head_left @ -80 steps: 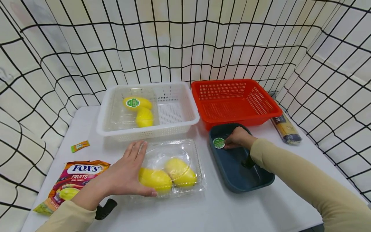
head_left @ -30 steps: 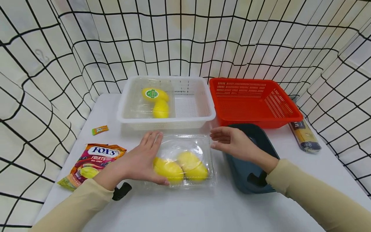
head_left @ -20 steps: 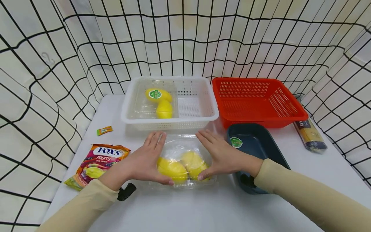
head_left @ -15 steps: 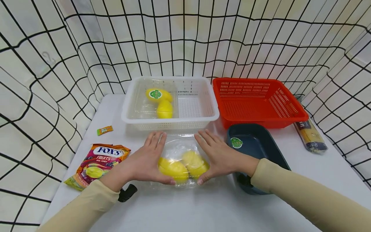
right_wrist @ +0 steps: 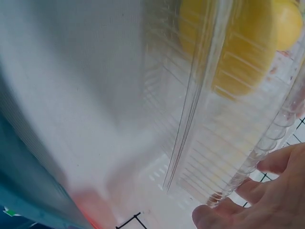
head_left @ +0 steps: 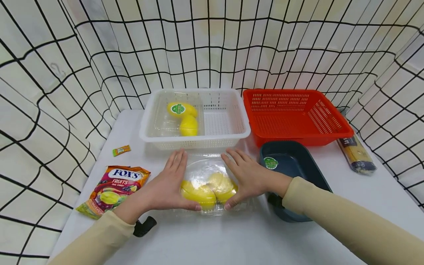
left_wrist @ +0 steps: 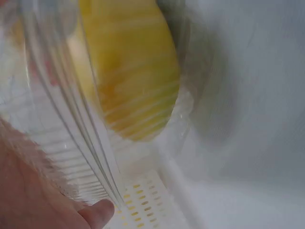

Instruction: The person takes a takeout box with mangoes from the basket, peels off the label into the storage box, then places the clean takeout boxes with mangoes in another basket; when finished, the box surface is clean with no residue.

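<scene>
A clear lidded plastic box (head_left: 207,165) with two yellow mangoes (head_left: 202,194) lies on the white table between the hands. My left hand (head_left: 165,186) grips its left side and my right hand (head_left: 250,178) its right side, thumbs near the front edge, fingers spread towards the back. In the left wrist view the left hand (left_wrist: 43,191) lies against the ribbed clear wall, a mango (left_wrist: 138,71) behind it. In the right wrist view the fingertips of the right hand (right_wrist: 262,195) touch the box's ribbed edge (right_wrist: 228,162).
Behind stands a white basket (head_left: 195,140) holding another clear box with two mangoes (head_left: 188,126), beside a red basket (head_left: 298,140). A dark blue tray (head_left: 298,162) stands right, a noodle-like pack (head_left: 357,154) beyond. Left are a FOX'S candy bag (head_left: 116,187) and a small wrapped candy (head_left: 121,150).
My right hand has left the green sticker in the blue tray and moved left onto the box's right side. My left hand stays at the left side. The head view has shifted.
</scene>
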Motion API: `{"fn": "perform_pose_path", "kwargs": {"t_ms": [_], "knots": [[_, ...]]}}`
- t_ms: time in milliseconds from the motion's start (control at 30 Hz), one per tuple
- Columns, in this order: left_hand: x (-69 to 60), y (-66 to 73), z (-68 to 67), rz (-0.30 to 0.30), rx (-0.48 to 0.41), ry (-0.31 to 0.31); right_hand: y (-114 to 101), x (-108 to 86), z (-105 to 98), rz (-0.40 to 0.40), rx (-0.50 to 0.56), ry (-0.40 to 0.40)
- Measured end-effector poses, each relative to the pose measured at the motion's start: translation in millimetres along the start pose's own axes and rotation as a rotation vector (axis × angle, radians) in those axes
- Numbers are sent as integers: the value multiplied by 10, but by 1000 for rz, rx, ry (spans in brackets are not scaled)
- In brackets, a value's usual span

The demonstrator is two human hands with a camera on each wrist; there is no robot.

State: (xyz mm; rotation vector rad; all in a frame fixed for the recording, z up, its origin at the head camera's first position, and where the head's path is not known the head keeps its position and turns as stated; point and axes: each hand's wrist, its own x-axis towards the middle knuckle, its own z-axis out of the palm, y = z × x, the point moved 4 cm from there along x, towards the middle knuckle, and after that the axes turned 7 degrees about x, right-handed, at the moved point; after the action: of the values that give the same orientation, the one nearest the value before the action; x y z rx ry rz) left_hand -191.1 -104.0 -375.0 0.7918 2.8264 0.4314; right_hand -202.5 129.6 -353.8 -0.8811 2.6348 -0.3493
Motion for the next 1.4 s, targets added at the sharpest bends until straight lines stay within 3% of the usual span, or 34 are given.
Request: {"fn": "perform_pose_path", "kwargs": {"t_ms": [233, 400, 567, 667, 800, 967, 1233, 1400], "knots": [[-136, 22, 74, -50, -170, 27, -33, -57, 39, 38, 43, 48], [-201, 73, 69, -115, -243, 37, -94, -145, 118, 141, 96, 126], [-183, 109, 78, -205, -285, 98, -178, -233, 198, 239, 87, 197], [-158, 99, 99, -210, -287, 126, -220, -268, 230, 284, 82, 193], [-114, 53, 111, -170, -289, 150, -221, -291, 193, 305, 71, 191], [-41, -42, 86, -99, -291, 136, -122, -247, 124, 251, 116, 177], [120, -200, 25, -4, -271, 40, 68, -132, 106, 69, 262, -5], [199, -274, -14, 15, -269, -18, 132, -102, 32, 20, 328, -100]]}}
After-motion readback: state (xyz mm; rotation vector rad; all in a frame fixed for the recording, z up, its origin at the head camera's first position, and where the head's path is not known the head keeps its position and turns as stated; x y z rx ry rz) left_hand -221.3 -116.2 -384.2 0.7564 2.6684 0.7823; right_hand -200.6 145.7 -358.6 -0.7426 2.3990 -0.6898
